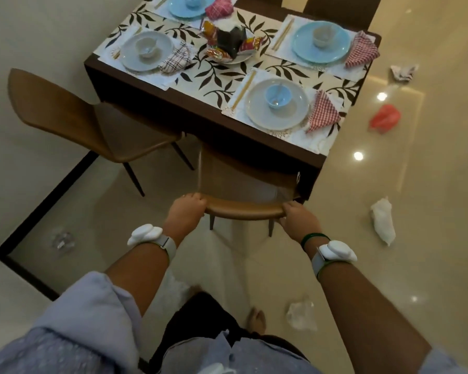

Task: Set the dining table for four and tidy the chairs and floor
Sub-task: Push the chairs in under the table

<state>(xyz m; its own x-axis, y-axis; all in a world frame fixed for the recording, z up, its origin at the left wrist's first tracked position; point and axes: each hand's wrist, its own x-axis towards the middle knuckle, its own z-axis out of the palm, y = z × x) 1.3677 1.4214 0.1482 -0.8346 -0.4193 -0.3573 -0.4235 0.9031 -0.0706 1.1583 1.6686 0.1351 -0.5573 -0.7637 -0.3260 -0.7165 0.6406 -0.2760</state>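
A glossy floor is showing crumpled tissues beside a table laid for four. A person's left hand and right hand are gripping the near chair by its backrest.

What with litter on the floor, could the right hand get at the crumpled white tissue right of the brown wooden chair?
Probably not yet: the right hand grips the brown wooden chair, and the crumpled white tissue lies apart on the floor. Nothing stands between; letting go and bending should do.
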